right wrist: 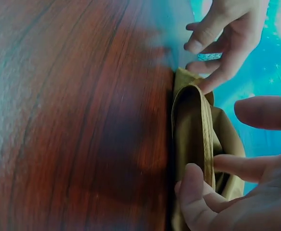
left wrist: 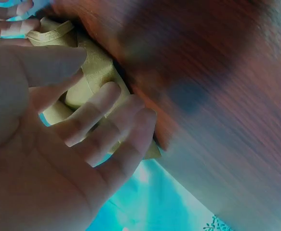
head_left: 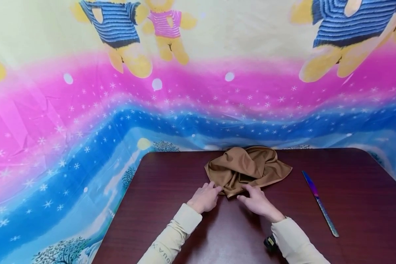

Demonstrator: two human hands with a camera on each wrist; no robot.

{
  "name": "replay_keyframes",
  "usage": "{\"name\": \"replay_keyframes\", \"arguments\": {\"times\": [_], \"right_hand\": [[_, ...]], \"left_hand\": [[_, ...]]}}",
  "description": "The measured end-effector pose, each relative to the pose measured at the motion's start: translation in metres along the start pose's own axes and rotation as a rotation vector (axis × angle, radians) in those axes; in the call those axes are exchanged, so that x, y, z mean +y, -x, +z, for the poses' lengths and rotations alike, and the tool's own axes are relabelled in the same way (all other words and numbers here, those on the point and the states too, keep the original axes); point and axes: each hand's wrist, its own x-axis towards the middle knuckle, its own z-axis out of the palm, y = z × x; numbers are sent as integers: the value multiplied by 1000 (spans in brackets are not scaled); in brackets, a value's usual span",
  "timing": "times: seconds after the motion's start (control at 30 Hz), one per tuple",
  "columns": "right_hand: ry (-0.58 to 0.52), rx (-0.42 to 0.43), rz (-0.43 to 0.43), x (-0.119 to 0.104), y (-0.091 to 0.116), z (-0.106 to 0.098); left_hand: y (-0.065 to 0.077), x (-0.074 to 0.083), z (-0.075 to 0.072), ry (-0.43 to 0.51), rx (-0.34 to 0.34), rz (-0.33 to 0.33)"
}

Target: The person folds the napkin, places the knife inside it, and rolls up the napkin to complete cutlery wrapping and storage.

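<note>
A crumpled brown cloth point(head_left: 247, 165) with stitched hems lies at the far side of the dark table, one corner pointing toward me. My left hand point(head_left: 205, 197) is at the cloth's near left edge, its fingers extended; in the left wrist view the fingers point(left wrist: 116, 127) are spread and lightly bent in front of the cloth point(left wrist: 99, 67). At the near right edge is my right hand point(head_left: 258, 201). The right wrist view shows its thumb point(right wrist: 265, 113) apart from the other fingers, which reach around the raised hem of the cloth point(right wrist: 205, 130) without closing on it.
A table knife point(head_left: 320, 203) with a rainbow-tinted blade and patterned handle lies right of the cloth. A small black object point(head_left: 270, 242) shows beside the right cuff. Behind the wooden table point(head_left: 165, 179) hangs a printed fabric backdrop point(head_left: 191, 88) with bears and snowflakes.
</note>
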Motion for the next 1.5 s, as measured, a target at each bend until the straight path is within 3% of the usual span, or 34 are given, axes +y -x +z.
{"name": "replay_keyframes", "arguments": {"times": [0.2,0.37,0.53,0.77,0.93,1.1,1.27,1.4,1.5], "right_hand": [[-51,18,-3,-5,0,-2],[-133,60,-11,-6,0,-10],[-175,141,-4,0,0,-19],[-106,268,-6,16,3,-40],[-47,305,34,26,9,-59],[4,270,38,37,16,-72],[145,257,-112,47,20,-70],[230,277,-187,50,23,-64],[271,277,-201,49,25,-62]], "left_hand": [[-1,1,1,-31,56,23],[-3,-3,3,-48,177,42],[-2,-11,0,-29,287,17],[6,-27,-10,66,349,-56],[16,-44,-14,136,388,-96],[22,-60,-16,167,391,-146],[26,-67,-13,166,340,-159],[28,-65,-11,147,305,-131],[29,-58,-11,139,270,-60]]}}
